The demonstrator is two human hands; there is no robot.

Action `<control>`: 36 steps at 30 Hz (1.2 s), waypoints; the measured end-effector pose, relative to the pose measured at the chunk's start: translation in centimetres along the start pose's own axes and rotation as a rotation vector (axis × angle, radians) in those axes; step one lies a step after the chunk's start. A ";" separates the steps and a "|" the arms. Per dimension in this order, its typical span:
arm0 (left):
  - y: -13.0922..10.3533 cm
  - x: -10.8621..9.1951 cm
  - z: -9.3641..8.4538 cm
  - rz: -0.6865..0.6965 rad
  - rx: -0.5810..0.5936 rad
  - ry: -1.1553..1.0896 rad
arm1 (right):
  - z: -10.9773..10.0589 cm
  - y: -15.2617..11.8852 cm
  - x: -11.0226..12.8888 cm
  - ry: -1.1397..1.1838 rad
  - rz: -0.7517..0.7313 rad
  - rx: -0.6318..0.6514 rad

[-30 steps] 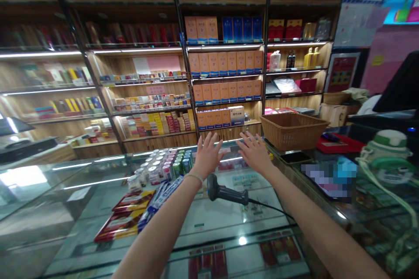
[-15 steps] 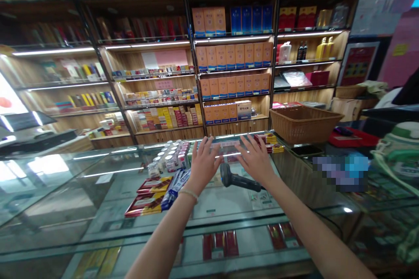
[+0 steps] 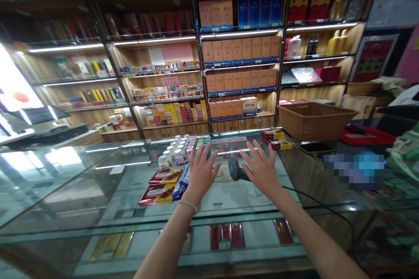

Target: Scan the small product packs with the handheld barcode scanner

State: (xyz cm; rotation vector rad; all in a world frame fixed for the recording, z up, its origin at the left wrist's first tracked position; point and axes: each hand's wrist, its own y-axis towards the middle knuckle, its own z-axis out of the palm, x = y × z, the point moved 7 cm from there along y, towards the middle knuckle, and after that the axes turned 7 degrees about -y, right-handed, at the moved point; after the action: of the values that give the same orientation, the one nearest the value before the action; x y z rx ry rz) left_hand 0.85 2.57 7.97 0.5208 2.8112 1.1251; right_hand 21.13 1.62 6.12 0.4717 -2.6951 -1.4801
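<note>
Over the glass counter (image 3: 131, 178), my left hand (image 3: 201, 172) is spread with nothing in it, beside blue packets (image 3: 181, 185) that it partly covers. My right hand (image 3: 262, 170) has its fingers apart and holds nothing; it overlaps the handle of a black scanner (image 3: 236, 171). Whether it touches the scanner I cannot tell. Red and yellow chocolate packs (image 3: 159, 192) lie left of the blue packets. Behind them stand rows of small white-capped bottles (image 3: 173, 151).
More red and yellow packs (image 3: 278, 138) lie at the counter's back, near a brown basket (image 3: 316, 120). A black cable (image 3: 322, 202) runs to the right. A red tray (image 3: 366, 134) is at the far right. Stocked shelves (image 3: 240, 67) stand behind.
The view has shifted slightly, so the shelves and counter goods appear farther right. My right hand now covers more of the scanner's handle. Both hands remain spread.
</note>
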 end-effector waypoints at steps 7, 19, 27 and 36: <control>-1.8 3.4 -2.2 -0.039 0.042 0.048 | 0.3 0.3 2.4 0.038 0.028 0.022; -7.2 12.9 -6.7 -0.189 0.011 0.227 | 1.8 1.9 9.8 0.113 -0.058 0.067; -9.1 17.1 -8.1 -0.227 -0.013 0.241 | 2.6 2.7 13.0 0.163 -0.080 0.109; -10.9 20.7 -7.6 -0.224 -0.019 0.232 | 3.8 3.8 16.8 0.215 -0.110 0.223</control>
State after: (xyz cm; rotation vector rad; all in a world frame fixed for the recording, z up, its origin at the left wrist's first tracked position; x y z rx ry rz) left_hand -23.10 -2.87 7.37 0.0730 2.9517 1.2342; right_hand 3.52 2.01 5.17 0.7531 -2.7087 -1.0794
